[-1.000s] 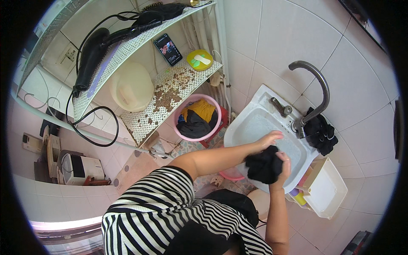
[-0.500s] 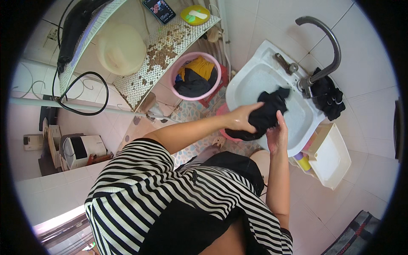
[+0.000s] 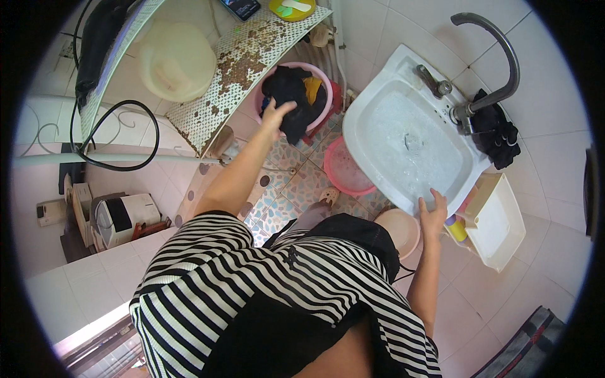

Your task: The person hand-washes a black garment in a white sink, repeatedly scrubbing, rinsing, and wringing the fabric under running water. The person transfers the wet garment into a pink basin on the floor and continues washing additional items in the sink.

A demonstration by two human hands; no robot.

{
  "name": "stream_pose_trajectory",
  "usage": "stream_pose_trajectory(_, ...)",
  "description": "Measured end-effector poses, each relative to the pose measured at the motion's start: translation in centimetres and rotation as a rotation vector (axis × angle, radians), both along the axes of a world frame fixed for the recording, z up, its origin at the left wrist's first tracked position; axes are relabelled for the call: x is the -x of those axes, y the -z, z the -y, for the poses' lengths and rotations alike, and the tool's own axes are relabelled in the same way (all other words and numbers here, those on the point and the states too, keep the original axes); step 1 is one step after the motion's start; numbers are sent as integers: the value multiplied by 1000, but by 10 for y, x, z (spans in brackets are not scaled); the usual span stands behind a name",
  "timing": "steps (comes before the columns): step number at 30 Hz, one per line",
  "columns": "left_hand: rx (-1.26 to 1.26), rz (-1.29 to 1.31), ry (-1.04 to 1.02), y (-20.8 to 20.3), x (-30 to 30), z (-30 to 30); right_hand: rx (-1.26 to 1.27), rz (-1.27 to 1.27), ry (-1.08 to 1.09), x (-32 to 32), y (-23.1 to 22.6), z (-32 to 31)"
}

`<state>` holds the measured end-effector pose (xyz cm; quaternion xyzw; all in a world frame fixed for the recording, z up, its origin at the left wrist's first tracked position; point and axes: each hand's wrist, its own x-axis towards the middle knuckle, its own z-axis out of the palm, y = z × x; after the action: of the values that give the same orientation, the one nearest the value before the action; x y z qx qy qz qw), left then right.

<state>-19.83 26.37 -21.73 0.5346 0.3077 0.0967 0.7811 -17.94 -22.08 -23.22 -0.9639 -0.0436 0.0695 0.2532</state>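
Note:
My left hand [image 3: 276,118] reaches out to the far left and grips a black garment [image 3: 295,126] over a pink basin [image 3: 258,101]. Part of that garment hangs across the basin's near rim, and its fingers are partly hidden by the cloth. Yellow cloth [image 3: 312,89] shows beside it in the basin. On the right, my right hand [image 3: 433,214] is at the near rim of a white sink [image 3: 356,135], fingers spread, holding nothing. Cloudy, sudsy water [image 3: 403,135] stands in the sink.
A curved metal faucet [image 3: 501,53] rises behind the sink, with bundled black cloth [image 3: 498,135] beside its base. Another pink basin [image 3: 331,165] sits on the tiled floor. A rusty shelf [image 3: 242,66] borders the left; a cream plastic bin [image 3: 495,227] stands right of the sink.
My left hand has carried the black garment from above the sink leftward to the pink basin. My right hand has let go of it and dropped to the sink's near rim.

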Motion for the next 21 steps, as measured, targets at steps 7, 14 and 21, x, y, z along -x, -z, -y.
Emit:
stream_pose_trajectory(7,-637,-373,-104,112,-13,-124,270,-4,37,15,23,-2)
stream_pose_trajectory(14,-750,-103,151,162,-12,-50,311,-56,26,16,10,-1)
stream_pose_trajectory(21,-1035,91,368,62,-61,114,-40,120,258,-15,4,14)
